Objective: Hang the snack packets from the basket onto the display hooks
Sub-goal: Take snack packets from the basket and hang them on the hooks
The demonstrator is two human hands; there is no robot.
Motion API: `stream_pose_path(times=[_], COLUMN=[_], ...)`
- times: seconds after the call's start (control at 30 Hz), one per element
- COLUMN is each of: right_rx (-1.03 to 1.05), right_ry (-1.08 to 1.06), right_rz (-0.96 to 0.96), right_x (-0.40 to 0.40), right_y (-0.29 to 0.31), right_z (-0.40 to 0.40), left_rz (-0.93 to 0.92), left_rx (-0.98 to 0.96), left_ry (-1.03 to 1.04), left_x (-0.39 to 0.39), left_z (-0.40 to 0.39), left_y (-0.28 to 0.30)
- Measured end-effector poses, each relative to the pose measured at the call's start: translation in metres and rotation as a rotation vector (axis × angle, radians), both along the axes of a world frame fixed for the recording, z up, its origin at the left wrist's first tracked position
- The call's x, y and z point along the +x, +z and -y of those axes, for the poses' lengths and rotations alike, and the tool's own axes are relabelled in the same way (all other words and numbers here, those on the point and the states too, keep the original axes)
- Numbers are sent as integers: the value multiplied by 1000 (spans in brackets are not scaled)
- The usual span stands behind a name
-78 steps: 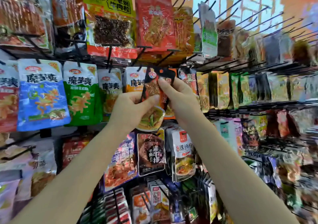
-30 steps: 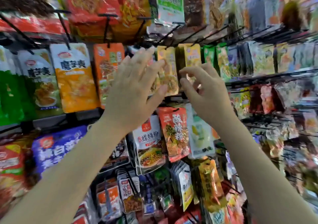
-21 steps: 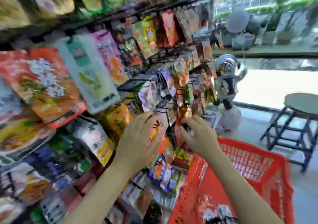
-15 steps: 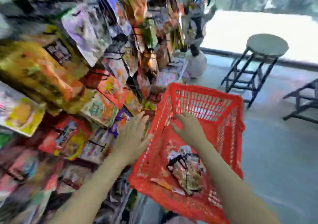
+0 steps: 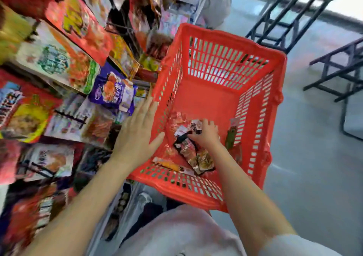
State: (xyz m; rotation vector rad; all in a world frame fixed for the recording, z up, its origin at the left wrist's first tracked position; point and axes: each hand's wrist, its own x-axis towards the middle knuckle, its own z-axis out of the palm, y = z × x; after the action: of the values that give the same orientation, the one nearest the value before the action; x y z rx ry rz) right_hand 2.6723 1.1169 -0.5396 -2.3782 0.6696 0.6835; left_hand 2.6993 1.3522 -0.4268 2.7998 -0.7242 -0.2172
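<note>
Step in hand: picking the next packet out of the basket [image 5: 220, 90] for hanging. A judgement from how things lie, since nothing is lifted yet.

Right hand [image 5: 205, 133]: down inside the basket, fingers curled onto the top end of a dark snack packet [image 5: 186, 147] near the basket's near-left corner. It seems to pinch the packet, though the fingertips are blurred and the hold cannot be confirmed.

Left hand [image 5: 137, 132]: fingers straight and spread, holding nothing, laid against the outside of the basket's left wall, thumb touching the rim.

Snack packets [image 5: 203, 160]: a small heap on the basket floor toward the near wall, overlapping one another; the dark one lies uppermost, directly under the right hand. A further green and red packet [image 5: 230, 136] leans against the right wall, just beside the right wrist. The far half of the basket floor is bare.

Display rack [image 5: 78, 75]: left of the basket, crowded with hung packets, a purple packet [image 5: 113, 91] nearest the left hand (individual hooks are too blurred to pick out).

Next move calls for: a firm pinch at the packet's top edge, a lift clear of the heap without dragging its neighbours, then a turn back to the rack to find a free hook and present the hang hole squarely to it.
</note>
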Motion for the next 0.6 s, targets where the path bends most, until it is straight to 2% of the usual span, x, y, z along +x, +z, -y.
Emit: stream_pose_path(times=[0.13,0.3,0.4,0.6], right_rx=[117,-58,49,16], right_ry=[-68,21,51,403], right_rz=[39,-182,-299,-394], right_x=[-3,-11,-11,-15], right_y=[0,0,-5,0], right_z=[9,7,0,-21], left_rz=[-39,-121,-134,-150], left_rx=[17,51,49,25], left_ry=[-12,25,51,73], left_x=[-1,-2,-3,-4], left_z=[0,3,5,5], left_y=[4,11,13,12])
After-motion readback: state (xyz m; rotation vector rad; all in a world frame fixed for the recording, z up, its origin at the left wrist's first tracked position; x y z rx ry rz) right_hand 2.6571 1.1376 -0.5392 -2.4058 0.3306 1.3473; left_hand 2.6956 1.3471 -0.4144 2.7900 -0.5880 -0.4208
